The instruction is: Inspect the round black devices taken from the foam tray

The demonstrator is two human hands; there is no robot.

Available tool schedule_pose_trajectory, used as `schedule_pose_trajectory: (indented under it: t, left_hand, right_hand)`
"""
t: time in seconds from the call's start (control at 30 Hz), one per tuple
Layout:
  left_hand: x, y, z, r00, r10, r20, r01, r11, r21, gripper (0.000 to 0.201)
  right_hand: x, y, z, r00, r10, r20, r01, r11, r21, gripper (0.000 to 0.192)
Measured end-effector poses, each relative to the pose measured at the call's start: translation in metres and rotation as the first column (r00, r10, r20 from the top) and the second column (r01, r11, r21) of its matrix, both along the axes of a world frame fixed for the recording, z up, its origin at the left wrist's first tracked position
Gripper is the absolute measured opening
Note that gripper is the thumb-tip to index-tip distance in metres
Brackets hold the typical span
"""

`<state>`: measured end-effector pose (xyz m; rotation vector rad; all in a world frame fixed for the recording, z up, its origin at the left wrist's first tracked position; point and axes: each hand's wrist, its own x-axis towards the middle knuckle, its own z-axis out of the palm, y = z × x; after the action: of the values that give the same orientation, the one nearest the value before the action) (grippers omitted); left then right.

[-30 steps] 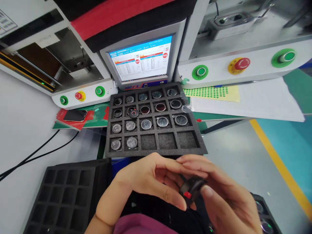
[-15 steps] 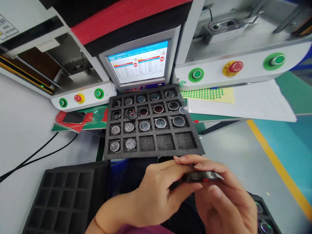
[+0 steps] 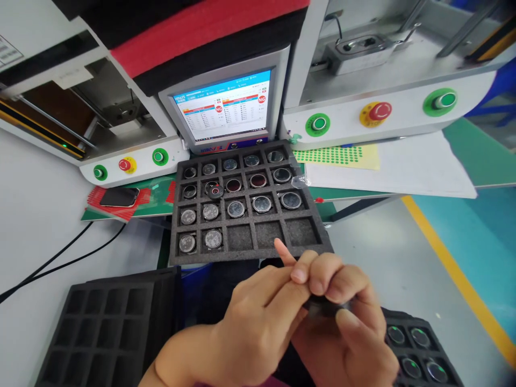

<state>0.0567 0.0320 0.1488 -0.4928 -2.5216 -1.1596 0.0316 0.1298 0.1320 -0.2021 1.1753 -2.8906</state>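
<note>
A dark watch case (image 3: 323, 307) is held between my two hands, mostly covered by fingers. My left hand (image 3: 256, 317) comes in from the lower left with its fingers closed on the case's near-left side. Around its right side wraps my right hand (image 3: 355, 328), fingertips bent over the top and thumb against the lower edge. Just beyond the hands lies a grey foam tray (image 3: 242, 257) with round watch cases in most of its pockets. One case (image 3: 215, 191) in the second row lies red-marked back up, overlapping its neighbour.
Behind the tray stands a screen (image 3: 226, 110) showing red NG marks, between two machines with green and red buttons. A phone (image 3: 120, 196) lies at left. Stacked dark foam trays (image 3: 102, 328) stand lower left; another tray (image 3: 407, 346) of watches with green dots is lower right.
My right fingers have curled over the top of the watch case, hiding its side with the red button. The view has shifted slightly, showing more of the lower-right tray.
</note>
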Motion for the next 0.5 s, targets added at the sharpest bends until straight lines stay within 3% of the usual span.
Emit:
schedule_pose_trajectory:
  t: [0.17,0.33,0.5]
  left_hand:
    - [0.0,-0.003,-0.003,1.0,0.025,-0.018,-0.026,0.999,-0.03,0.024]
    - [0.002,-0.007,-0.003,0.994,0.024,0.104,-0.024,1.0,0.004,0.02]
    - [0.002,-0.007,-0.005,0.988,0.027,0.152,-0.037,0.997,0.063,0.016]
  right_hand:
    - [-0.001,-0.001,-0.008,0.999,0.031,-0.024,-0.031,1.0,0.001,0.008]
    - [0.001,0.005,-0.012,0.994,0.072,-0.082,-0.067,0.996,0.063,0.023]
    - [0.005,0.008,-0.015,0.991,0.088,-0.097,-0.073,0.987,0.144,0.014]
